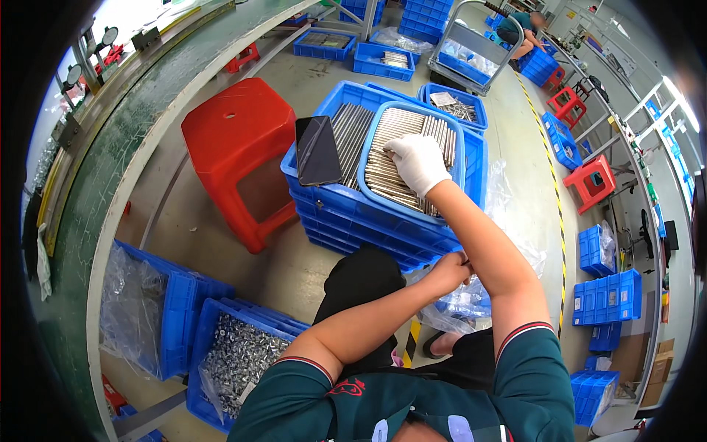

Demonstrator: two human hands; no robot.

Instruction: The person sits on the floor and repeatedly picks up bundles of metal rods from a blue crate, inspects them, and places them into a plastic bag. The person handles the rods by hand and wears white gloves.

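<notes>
My right hand, in a white glove, reaches over a light blue tray. Its fingers are curled and pinched at the metal rods, which lie in close rows filling the tray. My left hand is bare and held low beneath my right forearm, beside the blue crates. Its fingers are closed around something small and dark, mostly hidden. A black phone rests at the left edge of the crate stack. Between phone and tray, darker rods lie side by side.
A red stool stands left of the stack. Lower left, a blue bin holds many small metal parts. Behind are a bin of loose metal pieces and a trolley. Another person bends over crates far off.
</notes>
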